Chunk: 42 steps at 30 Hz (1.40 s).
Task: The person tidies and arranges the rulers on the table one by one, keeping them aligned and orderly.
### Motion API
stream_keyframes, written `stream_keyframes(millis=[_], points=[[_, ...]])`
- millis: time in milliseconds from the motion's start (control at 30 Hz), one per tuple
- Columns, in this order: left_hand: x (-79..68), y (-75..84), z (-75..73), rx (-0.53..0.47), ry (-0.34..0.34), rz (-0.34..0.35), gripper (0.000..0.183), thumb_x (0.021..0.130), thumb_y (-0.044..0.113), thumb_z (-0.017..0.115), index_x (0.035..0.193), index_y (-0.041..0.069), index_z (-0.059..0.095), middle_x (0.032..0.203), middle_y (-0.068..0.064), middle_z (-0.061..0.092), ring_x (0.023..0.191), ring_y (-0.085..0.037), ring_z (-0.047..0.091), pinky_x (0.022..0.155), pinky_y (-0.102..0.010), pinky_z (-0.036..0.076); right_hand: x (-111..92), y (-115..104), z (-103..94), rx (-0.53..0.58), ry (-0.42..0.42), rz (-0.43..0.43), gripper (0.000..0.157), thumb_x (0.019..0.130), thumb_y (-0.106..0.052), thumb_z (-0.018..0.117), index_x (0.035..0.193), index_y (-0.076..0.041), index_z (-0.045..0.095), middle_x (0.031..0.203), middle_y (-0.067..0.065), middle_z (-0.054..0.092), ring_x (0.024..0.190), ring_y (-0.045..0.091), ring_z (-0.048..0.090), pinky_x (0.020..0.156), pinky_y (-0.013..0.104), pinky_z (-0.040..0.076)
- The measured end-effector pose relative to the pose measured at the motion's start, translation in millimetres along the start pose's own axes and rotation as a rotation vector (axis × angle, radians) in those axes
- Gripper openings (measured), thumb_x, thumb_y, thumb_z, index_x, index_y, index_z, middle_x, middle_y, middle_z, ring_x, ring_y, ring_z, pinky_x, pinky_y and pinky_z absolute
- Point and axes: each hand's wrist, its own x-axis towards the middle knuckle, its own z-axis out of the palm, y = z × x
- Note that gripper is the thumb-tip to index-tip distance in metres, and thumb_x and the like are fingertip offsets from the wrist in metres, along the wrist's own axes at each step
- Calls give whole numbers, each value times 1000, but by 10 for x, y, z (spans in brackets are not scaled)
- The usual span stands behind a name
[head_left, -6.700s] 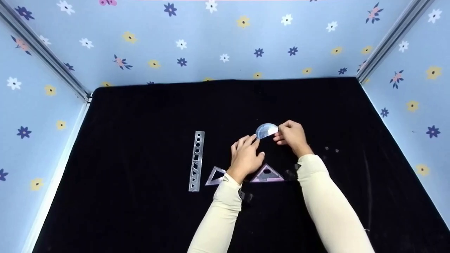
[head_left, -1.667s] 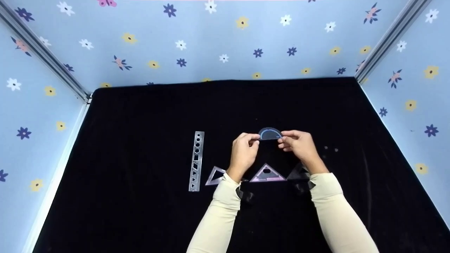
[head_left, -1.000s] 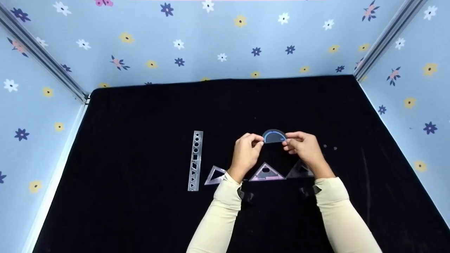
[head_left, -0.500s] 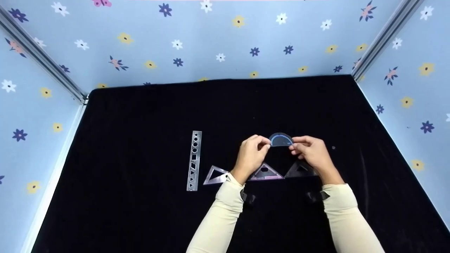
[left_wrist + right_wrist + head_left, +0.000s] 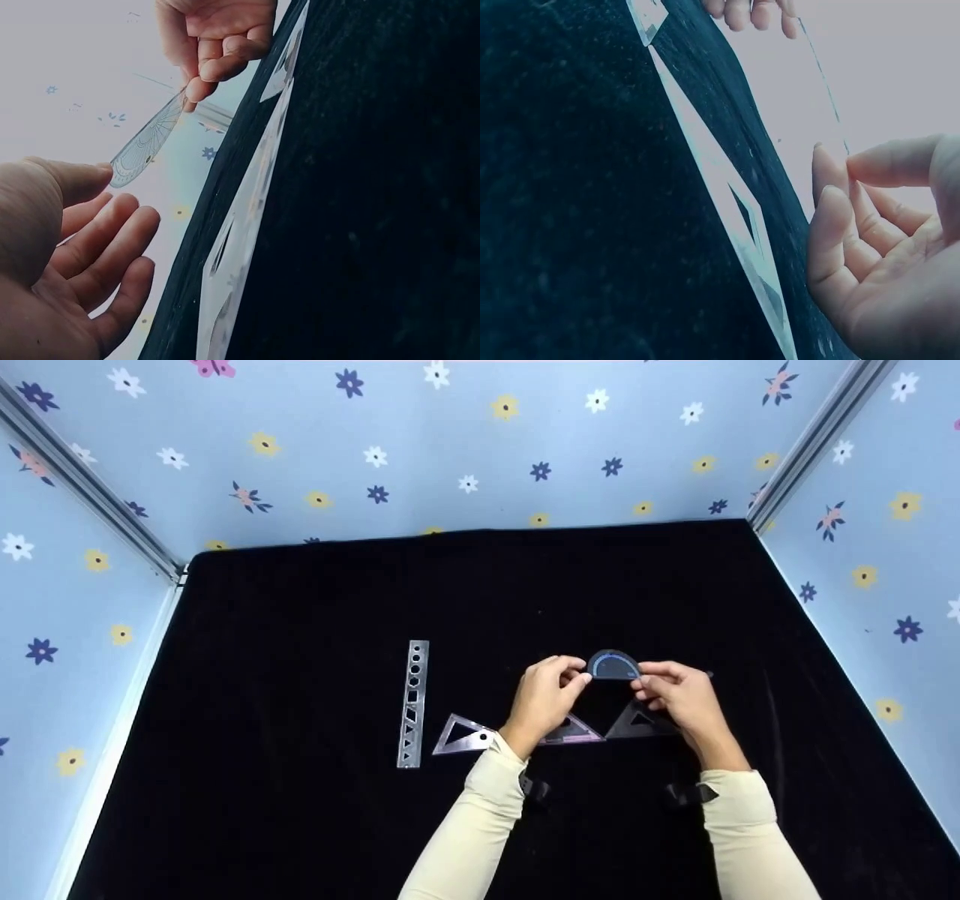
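Observation:
A clear protractor (image 5: 613, 667) with a blue arc scale is held up above the black cloth, curved side away from me. My left hand (image 5: 544, 697) pinches its left corner between thumb and finger. At the right corner, my right hand (image 5: 690, 701) pinches it the same way. In the left wrist view the protractor (image 5: 146, 146) spans between both hands, raised off the surface. Below lie three set squares: a clear one (image 5: 471, 744) at left, a pink-marked one (image 5: 581, 738) partly hidden by my left hand, and a dark-looking clear one (image 5: 624, 727) near my right wrist.
A clear stencil ruler (image 5: 422, 690) with cut-out shapes lies lengthwise left of the set squares. Black cloth (image 5: 300, 675) covers the table. Flower-patterned blue panels (image 5: 420, 427) stand behind it and at both sides.
Earlier my left fingers only reached the tilted protractor's left end; now both hands pinch its corners. Over the last second, hands and protractor have moved right and toward me.

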Motion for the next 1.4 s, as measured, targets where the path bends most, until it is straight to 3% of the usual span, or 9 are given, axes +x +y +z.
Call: stream_keyframes(millis=[533, 867, 1400], points=[[-84, 140, 79, 77, -113, -38, 17, 90, 35, 75, 101, 23, 77, 86, 20, 68, 76, 8, 59, 70, -20, 50, -198, 25, -137, 91, 87, -17, 31, 95, 2, 62, 122, 18, 59, 81, 6, 74, 67, 12, 69, 57, 23, 55], [-159, 211, 129, 190, -144, -7, 7, 89, 37, 74, 87, 30, 74, 77, 23, 59, 71, 2, 56, 62, -24, 48, -300, 60, -213, 153, 105, 15, 33, 95, 1, 64, 122, 18, 59, 82, 9, 74, 68, 14, 69, 59, 24, 56], [-206, 260, 193, 287, -158, 37, 8, 92, 34, 70, 92, 31, 78, 83, 20, 65, 73, -1, 61, 62, -25, 50, -321, 124, -293, 234, 100, 22, 32, 94, 1, 67, 121, 17, 61, 83, 10, 74, 69, 16, 70, 63, 25, 57]])
